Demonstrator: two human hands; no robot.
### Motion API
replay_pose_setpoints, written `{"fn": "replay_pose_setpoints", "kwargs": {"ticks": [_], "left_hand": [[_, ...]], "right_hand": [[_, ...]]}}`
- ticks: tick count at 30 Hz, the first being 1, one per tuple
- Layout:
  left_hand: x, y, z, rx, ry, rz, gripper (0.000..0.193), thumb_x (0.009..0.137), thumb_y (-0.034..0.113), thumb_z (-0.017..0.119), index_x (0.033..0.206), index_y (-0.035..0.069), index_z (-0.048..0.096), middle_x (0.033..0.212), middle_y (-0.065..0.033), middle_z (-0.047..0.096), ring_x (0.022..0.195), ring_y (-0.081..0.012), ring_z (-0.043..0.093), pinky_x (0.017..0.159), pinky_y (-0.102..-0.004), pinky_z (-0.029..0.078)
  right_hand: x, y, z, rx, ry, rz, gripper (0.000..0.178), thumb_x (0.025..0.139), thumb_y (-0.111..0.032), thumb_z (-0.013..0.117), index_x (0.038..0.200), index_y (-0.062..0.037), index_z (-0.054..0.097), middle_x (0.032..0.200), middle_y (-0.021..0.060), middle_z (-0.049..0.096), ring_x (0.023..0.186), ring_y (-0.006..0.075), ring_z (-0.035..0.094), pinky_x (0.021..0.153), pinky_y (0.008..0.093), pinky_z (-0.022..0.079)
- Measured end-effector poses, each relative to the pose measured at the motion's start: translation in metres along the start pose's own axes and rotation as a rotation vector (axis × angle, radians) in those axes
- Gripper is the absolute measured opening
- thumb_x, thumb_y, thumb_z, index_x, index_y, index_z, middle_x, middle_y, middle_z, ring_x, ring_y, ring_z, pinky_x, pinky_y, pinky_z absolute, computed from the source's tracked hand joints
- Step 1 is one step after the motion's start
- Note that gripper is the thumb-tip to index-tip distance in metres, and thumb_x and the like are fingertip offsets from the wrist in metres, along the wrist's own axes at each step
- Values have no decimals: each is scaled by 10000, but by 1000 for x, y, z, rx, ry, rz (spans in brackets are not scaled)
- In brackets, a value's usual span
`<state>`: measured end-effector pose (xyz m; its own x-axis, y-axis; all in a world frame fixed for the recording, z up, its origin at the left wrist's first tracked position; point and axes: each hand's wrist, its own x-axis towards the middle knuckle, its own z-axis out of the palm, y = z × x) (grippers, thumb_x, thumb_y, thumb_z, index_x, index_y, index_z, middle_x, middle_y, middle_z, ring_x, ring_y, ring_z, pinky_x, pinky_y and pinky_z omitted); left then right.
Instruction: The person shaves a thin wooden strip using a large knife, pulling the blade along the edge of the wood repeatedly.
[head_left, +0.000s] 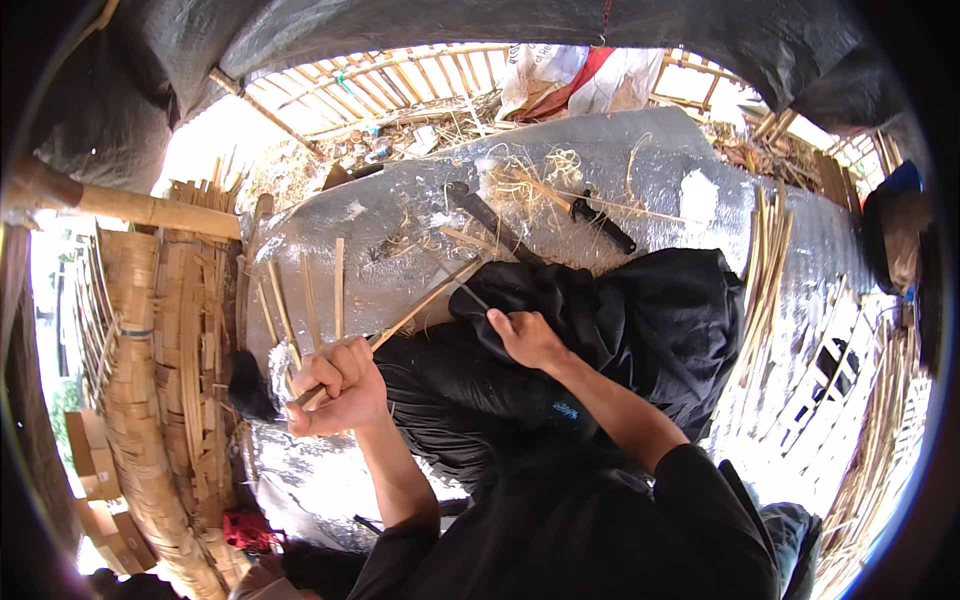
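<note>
My left hand is closed round one end of a thin bamboo strip, which slants up and away to the right over my dark-clothed legs. In my right hand is a knife; its handle is hidden by the fingers. The narrow blade points up and left, and its tip end lies close to the strip's far part. Whether blade and strip touch I cannot tell. Black cloth lies over my lap beneath the right hand.
Pale curled shavings, a dark flat blade and a black-handled tool lie on the silvery sheet ahead. Several loose strips lie left, with a strip bundle at right. Woven bamboo stands far left.
</note>
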<state>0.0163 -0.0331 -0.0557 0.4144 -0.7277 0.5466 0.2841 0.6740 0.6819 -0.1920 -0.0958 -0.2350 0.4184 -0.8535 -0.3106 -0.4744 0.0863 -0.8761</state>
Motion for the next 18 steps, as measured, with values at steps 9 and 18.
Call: {"fn": "replay_pose_setpoints", "kwargs": {"ticks": [9, 18], "left_hand": [[-14, 8, -2, -23, 118, 25, 609, 878, 625, 452, 568, 132, 270, 479, 25, 213, 463, -119, 149, 494, -326, 122], [14, 120, -22, -79, 209, 240, 536, 948, 554, 448, 626, 152, 303, 549, 33, 257, 487, -109, 203, 481, -311, 169]], "right_hand": [[57, 116, 43, -3, 290, -48, 813, 969, -630, 475, 564, 75, 490, 517, 277, 483, 542, 440, 594, 532, 510, 382], [3, 65, 19, -401, -26, -42, 614, 946, -449, 591, 1234, 89, 521, 1143, 330, 609, 1053, 467, 600, 929, 505, 475]]}}
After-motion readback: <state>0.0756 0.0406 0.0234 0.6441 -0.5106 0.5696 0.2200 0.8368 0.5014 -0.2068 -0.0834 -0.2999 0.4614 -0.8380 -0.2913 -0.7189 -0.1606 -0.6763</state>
